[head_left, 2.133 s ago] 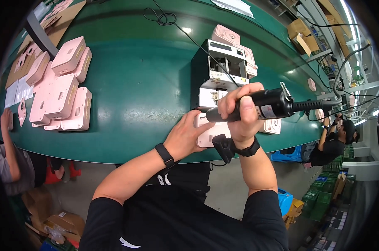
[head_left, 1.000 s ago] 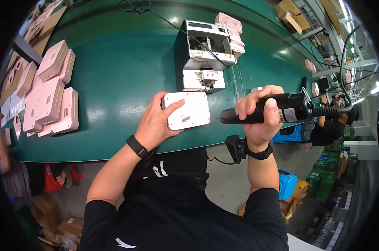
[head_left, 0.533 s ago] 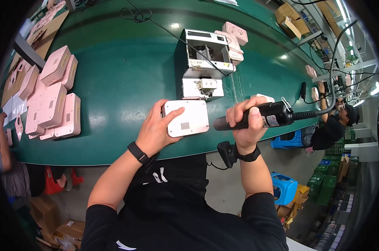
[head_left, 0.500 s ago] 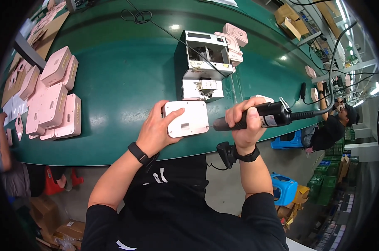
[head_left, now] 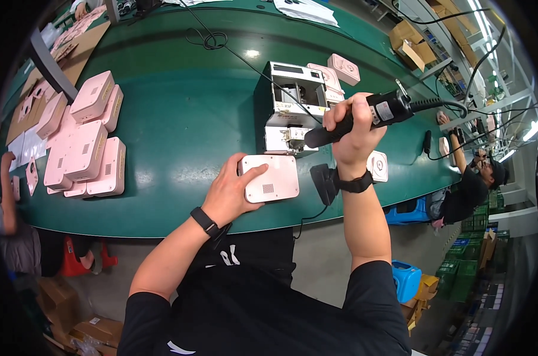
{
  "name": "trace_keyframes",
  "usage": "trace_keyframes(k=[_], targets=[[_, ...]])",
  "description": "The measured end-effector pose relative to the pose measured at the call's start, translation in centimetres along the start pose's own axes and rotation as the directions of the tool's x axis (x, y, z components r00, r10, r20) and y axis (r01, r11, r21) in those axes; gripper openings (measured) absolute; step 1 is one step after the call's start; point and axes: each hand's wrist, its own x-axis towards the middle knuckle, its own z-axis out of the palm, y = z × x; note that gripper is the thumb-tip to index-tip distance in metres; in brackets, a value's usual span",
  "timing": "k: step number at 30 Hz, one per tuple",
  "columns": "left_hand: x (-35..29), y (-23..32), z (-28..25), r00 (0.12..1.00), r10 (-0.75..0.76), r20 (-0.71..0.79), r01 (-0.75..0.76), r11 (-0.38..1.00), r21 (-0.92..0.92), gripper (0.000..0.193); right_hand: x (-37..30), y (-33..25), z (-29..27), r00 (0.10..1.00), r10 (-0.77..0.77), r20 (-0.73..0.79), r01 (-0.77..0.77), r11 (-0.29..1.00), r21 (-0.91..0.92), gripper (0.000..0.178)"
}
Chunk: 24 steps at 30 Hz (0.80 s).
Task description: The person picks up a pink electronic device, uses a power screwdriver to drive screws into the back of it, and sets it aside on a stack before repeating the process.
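My left hand (head_left: 226,191) grips a pale pink plastic housing (head_left: 281,183) from its left side, the index finger lying across the top. The housing rests flat on the green table, vented side up, with small holes near its corners. In my right hand (head_left: 359,132) is a black electric screwdriver (head_left: 395,108), its cord leading off to the right. The screwdriver's front end is at the lower front of a black and white screw feeder (head_left: 287,113); its bit is not clearly visible.
Stacked pink housings (head_left: 91,151) stand at the left. Several pink parts (head_left: 344,69) lie behind the feeder, and another pink part (head_left: 377,166) lies by my right wrist. A thin black cable crosses over the feeder. Co-workers sit at both table ends, one person (head_left: 480,187) at right.
My right hand has raised the screwdriver away from the housing's right edge, up to the front of the screw feeder. My left hand still grips the housing.
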Motion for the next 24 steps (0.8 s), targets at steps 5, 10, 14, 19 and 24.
trace_keyframes(k=[5,10,14,19,24], targets=[[0.1,-0.6,0.0,1.0,-0.009,-0.014,0.009,1.0,-0.022,0.075,-2.3,-0.9,0.0,0.983,0.153,0.104,-0.156,0.988,0.02,0.022],[0.2,-0.7,0.1,1.0,0.007,-0.023,-0.007,1.0,-0.024,0.075,-6.2,-2.9,-0.2,0.967,0.144,0.209,-0.173,0.976,0.13,0.022],[0.1,-0.7,0.2,0.999,0.013,-0.03,-0.014,1.0,-0.026,0.075,-7.1,-2.5,0.0,0.958,0.134,0.252,-0.171,0.976,0.131,0.021],[0.0,-0.7,0.6,0.999,0.008,-0.041,-0.01,0.999,-0.044,0.074,-8.7,-0.5,0.0,0.958,0.17,0.231,-0.201,0.972,0.119,0.025],[0.3,-0.8,0.5,0.998,0.029,-0.064,-0.033,0.998,-0.058,0.072,-9.0,-0.3,0.0,0.969,0.132,0.209,-0.164,0.976,0.141,0.027]])
